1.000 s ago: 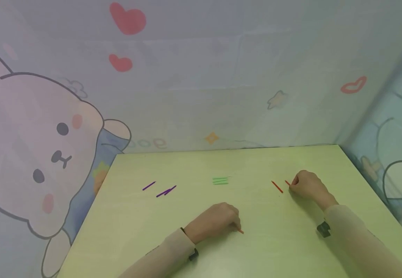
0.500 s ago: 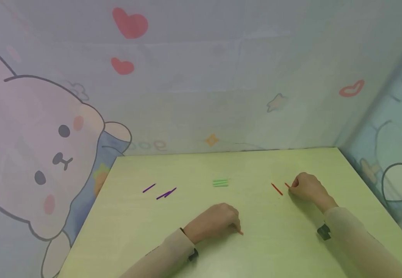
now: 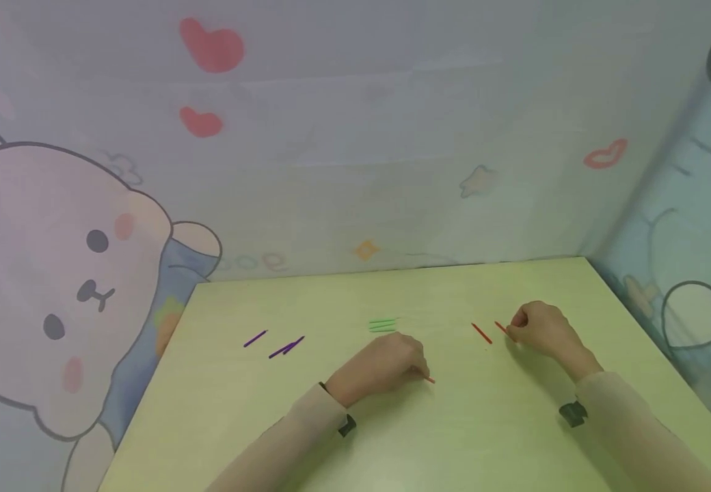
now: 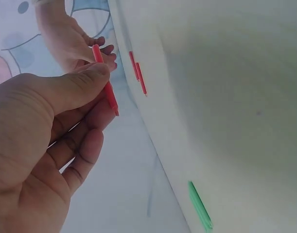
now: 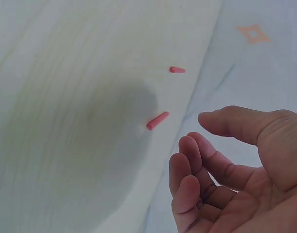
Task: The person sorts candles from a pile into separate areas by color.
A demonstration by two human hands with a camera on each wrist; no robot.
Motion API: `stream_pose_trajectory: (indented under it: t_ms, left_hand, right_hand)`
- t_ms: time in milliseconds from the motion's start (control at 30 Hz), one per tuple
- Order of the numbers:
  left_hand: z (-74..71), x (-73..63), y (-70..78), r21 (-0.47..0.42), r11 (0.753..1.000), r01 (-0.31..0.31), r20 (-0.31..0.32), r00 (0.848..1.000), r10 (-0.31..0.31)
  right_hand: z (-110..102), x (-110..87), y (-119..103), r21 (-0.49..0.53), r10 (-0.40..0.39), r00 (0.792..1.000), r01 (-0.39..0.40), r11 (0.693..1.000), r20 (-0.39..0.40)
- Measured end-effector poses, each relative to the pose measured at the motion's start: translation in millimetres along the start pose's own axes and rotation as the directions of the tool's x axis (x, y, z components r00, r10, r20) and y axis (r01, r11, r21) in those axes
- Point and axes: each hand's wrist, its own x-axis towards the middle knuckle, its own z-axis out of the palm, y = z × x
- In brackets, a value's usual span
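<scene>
Between thumb and index finger, my left hand (image 3: pixel 383 369) pinches a thin red stick (image 4: pixel 111 96), held above the table near its middle. My right hand (image 3: pixel 546 333) hovers at the far right side of the table. Its thumb and loosely bent fingers stand apart with nothing between them, as the right wrist view shows. Just beside its fingertips lies a second red stick (image 5: pixel 158 120), flat on the table. A third red stick (image 3: pixel 481 333) lies a little to the left, roughly parallel to it.
Several green sticks (image 3: pixel 383 326) lie side by side at the table's back middle. Purple sticks lie to the left: one alone (image 3: pixel 256 338), and a touching pair (image 3: pixel 282 350). A printed cloth wall (image 3: pixel 331 171) rises behind the pale yellow table (image 3: pixel 220 424).
My left hand has moved away from me, toward the green sticks, with its red stick. The right hand has released its red stick, and more of that stick shows. The head view has shifted slightly.
</scene>
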Motion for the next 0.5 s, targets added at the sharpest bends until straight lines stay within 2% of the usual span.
stream_pose_trajectory:
  t_ms: [300,500]
  left_hand:
    - [0.7,38.8,-5.4,-0.060,0.994,-0.088,-0.056,0.995,0.084]
    - [8.0,63.1,-9.1,-0.093,0.992,-0.087,-0.040,0.996,0.084]
  right_hand:
    - [-11,-25.2,-7,0.005,-0.064,0.992,0.065,0.998,-0.106]
    - [-14,-41.7,-21,0.033,-0.084,0.986,0.090,0.995,-0.142]
